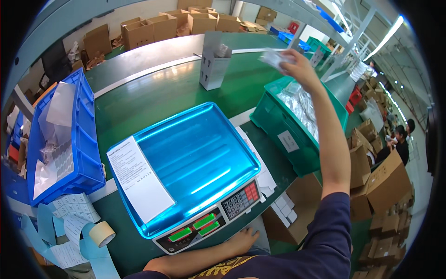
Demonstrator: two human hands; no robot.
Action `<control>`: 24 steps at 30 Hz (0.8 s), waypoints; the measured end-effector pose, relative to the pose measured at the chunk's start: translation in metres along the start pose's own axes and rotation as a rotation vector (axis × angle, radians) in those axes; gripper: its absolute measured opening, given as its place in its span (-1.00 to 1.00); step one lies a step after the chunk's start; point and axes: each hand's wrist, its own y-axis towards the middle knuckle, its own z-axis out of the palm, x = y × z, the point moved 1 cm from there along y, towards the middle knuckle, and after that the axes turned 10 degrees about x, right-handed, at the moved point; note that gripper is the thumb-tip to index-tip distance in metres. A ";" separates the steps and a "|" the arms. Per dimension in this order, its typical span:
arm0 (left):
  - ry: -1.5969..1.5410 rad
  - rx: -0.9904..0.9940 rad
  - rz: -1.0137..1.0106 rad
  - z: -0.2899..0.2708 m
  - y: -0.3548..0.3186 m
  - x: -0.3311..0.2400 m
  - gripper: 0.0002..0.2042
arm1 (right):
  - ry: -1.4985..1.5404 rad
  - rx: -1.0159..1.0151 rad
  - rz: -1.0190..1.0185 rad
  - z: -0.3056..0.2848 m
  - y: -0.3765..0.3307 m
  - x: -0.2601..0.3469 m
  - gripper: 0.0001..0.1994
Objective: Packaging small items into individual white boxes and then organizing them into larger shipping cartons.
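My right hand (296, 67) is stretched far forward, its fingers closed on a whitish clear plastic packet (273, 59), smeared by motion. Below that arm stands a green bin (274, 125) with many clear plastic packets (299, 104) in it. My left hand (244, 239) rests low by my lap, below the front of the scale, fingers loosely apart and holding nothing. In front of me sits a scale with a shiny blue tray (200, 153) and lit green displays. A white printed sheet (139, 179) lies on the tray's left side. An open white box (213, 69) stands upright on the green belt.
At left is a blue bin (86, 149) with papers and plastic in it. Label strips (76, 223) and a tape roll (102, 234) lie below it. A carton (302, 204) with small white boxes stands right of my lap. Cartons (202, 23) line the far side; people (398, 144) are far right.
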 end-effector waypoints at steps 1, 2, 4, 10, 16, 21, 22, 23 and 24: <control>0.006 -0.009 -0.010 0.003 0.000 0.002 -0.49 | -0.034 0.012 -0.044 0.020 0.022 0.012 -0.59; 0.063 -0.045 -0.005 0.007 0.000 0.003 -0.49 | -0.068 0.023 -0.088 0.041 0.042 0.025 -0.58; 0.182 -0.117 -0.007 0.017 0.002 0.003 -0.50 | -0.199 -0.216 -0.121 0.083 0.086 0.031 -0.60; 0.097 -0.091 -0.117 0.046 0.022 0.005 -0.51 | -0.303 -0.427 -0.139 0.162 0.158 0.028 -0.62; 0.041 -0.059 -0.167 0.030 0.021 -0.003 -0.52 | -0.701 -0.107 -0.010 0.207 0.177 0.026 -0.63; 0.064 -0.148 -0.156 0.055 0.030 0.002 -0.51 | -1.010 -0.123 -0.077 0.224 0.128 0.038 -0.63; 0.061 -0.151 -0.133 0.040 0.023 0.001 -0.51 | -0.981 -0.093 -0.096 0.219 0.122 0.034 -0.65; 0.060 -0.154 -0.109 0.024 0.016 0.000 -0.51 | -0.953 -0.068 -0.113 0.212 0.113 0.030 -0.67; 0.057 -0.157 -0.097 0.016 0.009 -0.002 -0.51 | -0.952 -0.075 -0.104 0.208 0.102 0.032 -0.67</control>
